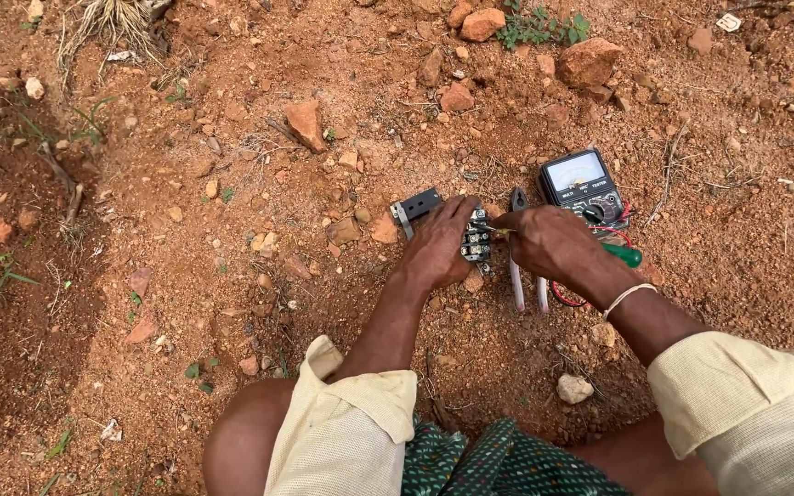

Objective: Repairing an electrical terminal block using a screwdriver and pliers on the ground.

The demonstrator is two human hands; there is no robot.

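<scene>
Switch block (476, 241), small, black and grey, pinned to the red soil (232, 230) under the left hand (438, 246), fingers curled over it, likely to stop it shifting. Right hand (553, 243) clenched round a green-handled screwdriver (625, 254), tip angled into the block's terminals, wrist low for steadiness. Pliers (518, 257) flat just beside the right hand, meter (583, 184) face-up behind with red lead (567, 296) trailing, black bracket (415, 207) near the left fingers, all within reach.
</scene>
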